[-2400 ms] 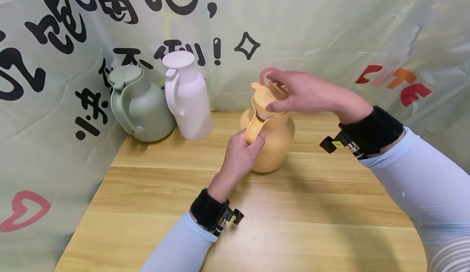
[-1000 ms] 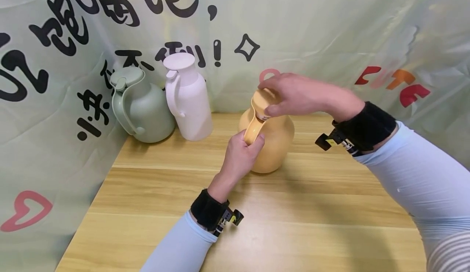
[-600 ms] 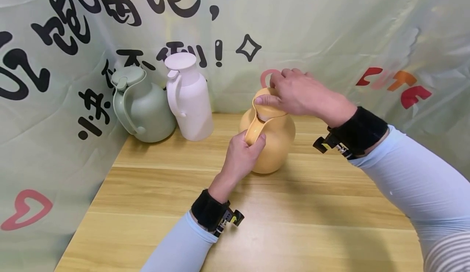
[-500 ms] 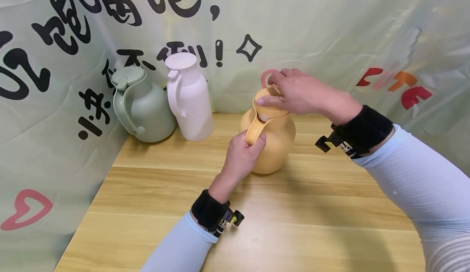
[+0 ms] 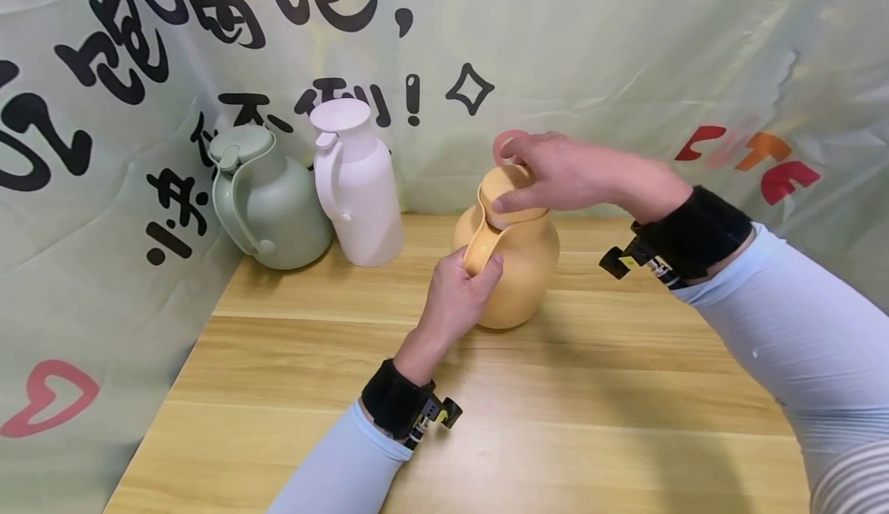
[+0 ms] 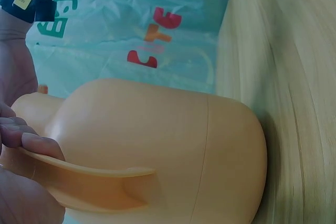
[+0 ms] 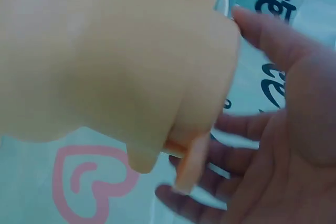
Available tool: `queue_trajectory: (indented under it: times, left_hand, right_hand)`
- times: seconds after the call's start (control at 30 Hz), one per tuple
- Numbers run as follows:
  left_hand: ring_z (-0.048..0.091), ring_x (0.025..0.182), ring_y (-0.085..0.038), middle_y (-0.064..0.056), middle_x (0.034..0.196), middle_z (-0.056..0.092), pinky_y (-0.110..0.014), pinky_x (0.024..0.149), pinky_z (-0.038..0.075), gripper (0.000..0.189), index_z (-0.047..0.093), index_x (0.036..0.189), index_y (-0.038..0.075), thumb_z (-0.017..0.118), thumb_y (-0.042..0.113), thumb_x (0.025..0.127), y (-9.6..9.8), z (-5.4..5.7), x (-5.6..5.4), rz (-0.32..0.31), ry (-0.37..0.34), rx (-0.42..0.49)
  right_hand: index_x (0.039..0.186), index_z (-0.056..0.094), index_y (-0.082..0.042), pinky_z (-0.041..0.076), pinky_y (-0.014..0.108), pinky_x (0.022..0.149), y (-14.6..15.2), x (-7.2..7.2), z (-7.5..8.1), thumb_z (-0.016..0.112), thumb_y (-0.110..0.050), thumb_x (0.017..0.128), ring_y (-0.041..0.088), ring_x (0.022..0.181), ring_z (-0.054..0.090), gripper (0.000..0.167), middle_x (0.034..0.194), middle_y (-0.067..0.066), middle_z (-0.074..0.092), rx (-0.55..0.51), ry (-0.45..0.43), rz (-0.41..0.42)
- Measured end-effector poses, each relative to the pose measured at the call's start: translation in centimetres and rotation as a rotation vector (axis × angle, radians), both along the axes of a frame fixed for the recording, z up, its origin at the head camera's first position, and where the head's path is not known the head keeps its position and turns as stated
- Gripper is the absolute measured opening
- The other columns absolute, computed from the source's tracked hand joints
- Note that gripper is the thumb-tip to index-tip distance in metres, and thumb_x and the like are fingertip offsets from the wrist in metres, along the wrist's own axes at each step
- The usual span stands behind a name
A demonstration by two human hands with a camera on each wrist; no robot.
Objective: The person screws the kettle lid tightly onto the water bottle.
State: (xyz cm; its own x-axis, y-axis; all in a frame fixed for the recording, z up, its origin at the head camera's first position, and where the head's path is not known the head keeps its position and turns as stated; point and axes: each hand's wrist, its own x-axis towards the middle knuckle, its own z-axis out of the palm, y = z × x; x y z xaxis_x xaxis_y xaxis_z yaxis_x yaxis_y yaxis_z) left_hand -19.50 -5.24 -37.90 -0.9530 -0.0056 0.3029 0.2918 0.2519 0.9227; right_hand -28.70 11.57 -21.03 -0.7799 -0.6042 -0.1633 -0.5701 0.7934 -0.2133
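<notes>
A yellow-orange vacuum jug (image 5: pixel 521 282) stands upright on the wooden table. My left hand (image 5: pixel 453 296) grips its handle (image 5: pixel 481 248), fingers and thumb wrapped round the upper part in the left wrist view. At the top, my right hand (image 5: pixel 572 170) holds the jug's round lid (image 5: pixel 501 184), thumb on the near side and fingers round the far side. In the right wrist view the thumb tip meets the lid's edge. There the lid's small tab (image 7: pixel 191 167) sticks out beside the spout (image 7: pixel 143 156), near the fingers; the head view hides both.
A grey-green jug (image 5: pixel 278 205) and a pale pink jug (image 5: pixel 364 197) stand close together at the back left of the table (image 5: pixel 312 360). Behind them hangs a printed cloth (image 5: pixel 590 51), also closing off the left side.
The right hand has shifted and turned about the lid several times. The lid has turned; its tab, earlier at the back left, is now out of the head view. The left hand keeps its grip.
</notes>
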Motion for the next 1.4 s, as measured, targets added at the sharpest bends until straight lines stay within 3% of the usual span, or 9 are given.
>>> queue_trajectory:
  times: [0.13, 0.3, 0.47, 0.67, 0.8, 0.9, 1.13, 1.23, 1.4]
  left_hand:
    - [0.04, 0.05, -0.011, 0.007, 0.055, 0.041, -0.028, 0.048, 0.033, 0.04, 0.049, 0.065, 0.014, 0.063, 0.037, 0.095, 0.0, 0.0, 0.0, -0.002, -0.002, -0.001]
    - [0.04, 0.051, -0.011, 0.007, 0.055, 0.041, -0.028, 0.048, 0.034, 0.04, 0.049, 0.065, 0.015, 0.063, 0.037, 0.094, 0.0, -0.1, 0.0, 0.007, -0.006, -0.004]
    - [0.04, 0.05, -0.011, 0.007, 0.055, 0.041, -0.028, 0.048, 0.034, 0.039, 0.05, 0.065, 0.014, 0.063, 0.036, 0.094, -0.1, 0.0, 0.0, 0.007, -0.007, -0.001]
    - [0.039, 0.048, -0.011, 0.006, 0.054, 0.04, -0.027, 0.047, 0.033, 0.038, 0.049, 0.065, 0.014, 0.064, 0.034, 0.094, -0.1, 0.0, 0.1, 0.006, 0.006, 0.008]
    - [0.039, 0.048, -0.011, 0.006, 0.054, 0.04, -0.027, 0.047, 0.033, 0.038, 0.049, 0.065, 0.014, 0.064, 0.034, 0.094, -0.1, 0.0, 0.1, -0.002, 0.009, 0.015]
    - [0.039, 0.049, -0.011, 0.006, 0.055, 0.041, -0.027, 0.048, 0.033, 0.038, 0.05, 0.066, 0.014, 0.063, 0.035, 0.095, 0.0, 0.1, 0.1, -0.005, 0.006, 0.013]
    - [0.039, 0.049, -0.011, 0.006, 0.056, 0.041, -0.027, 0.048, 0.033, 0.037, 0.049, 0.067, 0.014, 0.063, 0.035, 0.095, -0.1, 0.1, 0.1, -0.011, 0.006, 0.008]
    - [0.039, 0.049, -0.011, 0.006, 0.055, 0.04, -0.027, 0.047, 0.033, 0.037, 0.049, 0.066, 0.015, 0.063, 0.034, 0.095, -0.1, 0.0, 0.1, -0.011, 0.0, 0.008]
    - [0.04, 0.049, -0.011, 0.006, 0.055, 0.041, -0.027, 0.047, 0.033, 0.038, 0.049, 0.066, 0.015, 0.063, 0.034, 0.095, -0.1, 0.0, 0.0, -0.008, 0.003, 0.0]
  right_hand:
    - [0.132, 0.05, -0.009, 0.045, 0.049, 0.097, -0.4, 0.2, -0.4, 0.053, -0.08, 0.09, 0.036, 0.118, 0.053, 0.082, 0.123, 0.017, 0.059, 0.086, 0.074, -0.088]
    - [0.128, 0.054, -0.011, 0.043, 0.051, 0.098, -0.5, 0.5, -0.5, 0.044, -0.075, 0.097, 0.038, 0.113, 0.051, 0.072, 0.116, 0.017, 0.058, 0.074, 0.12, -0.088]
    - [0.139, 0.046, -0.013, 0.039, 0.05, 0.106, -0.5, 0.5, 0.6, 0.059, -0.06, 0.099, 0.034, 0.121, 0.049, 0.063, 0.126, 0.016, 0.056, -0.026, 0.028, 0.0]
    - [0.155, 0.038, -0.007, 0.044, 0.047, 0.108, -0.6, 0.8, 1.1, 0.073, -0.041, 0.092, 0.028, 0.124, 0.054, 0.08, 0.147, 0.011, 0.05, 0.023, -0.052, 0.073]
    - [0.154, 0.042, -0.008, 0.044, 0.047, 0.105, -0.7, 0.8, 0.7, 0.073, -0.04, 0.091, 0.028, 0.12, 0.055, 0.077, 0.135, 0.013, 0.059, 0.046, -0.031, 0.046]
    - [0.145, 0.049, -0.007, 0.045, 0.044, 0.099, -0.8, 0.7, 0.4, 0.072, -0.051, 0.092, 0.028, 0.112, 0.057, 0.072, 0.126, 0.013, 0.059, 0.053, -0.003, -0.007]
    - [0.129, 0.05, -0.01, 0.046, 0.042, 0.089, -1.4, 0.9, -0.2, 0.049, -0.087, 0.085, 0.029, 0.105, 0.056, 0.089, 0.117, 0.014, 0.053, 0.138, 0.063, -0.173]
    - [0.125, 0.053, -0.009, 0.046, 0.044, 0.089, -1.4, 1.0, -0.1, 0.046, -0.081, 0.092, 0.029, 0.106, 0.056, 0.079, 0.115, 0.014, 0.055, 0.118, 0.073, -0.158]
    - [0.132, 0.051, -0.011, 0.045, 0.048, 0.1, -0.8, 1.0, 0.5, 0.057, -0.059, 0.1, 0.033, 0.122, 0.056, 0.058, 0.126, 0.018, 0.059, -0.003, 0.057, -0.046]
